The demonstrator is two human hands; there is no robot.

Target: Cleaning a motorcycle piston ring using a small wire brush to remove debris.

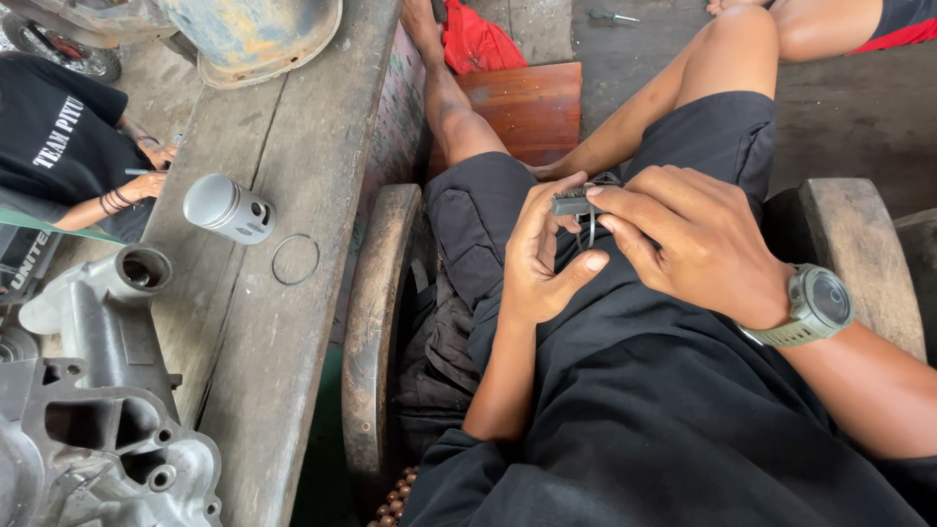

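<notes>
My left hand (542,256) and my right hand (688,239) meet over my lap, above black shorts. Both hold a small dark grey tool-like piece (570,205) with a thin metal ring (590,232) hanging beneath it. Left fingers pinch it from the left, the right fingertips grip its right end. A green watch (815,304) sits on my right wrist. On the wooden bench (293,146) to my left lie a silver piston (227,208) on its side and a thin wire ring (295,260).
A grey cast engine casing (93,410) rests at the bench's near left end. A rusty blue-painted metal part (256,34) stands at the far end. Another person in a black shirt (59,146) sits left; someone's bare leg (830,24) shows top right. A red cloth (478,44) lies ahead.
</notes>
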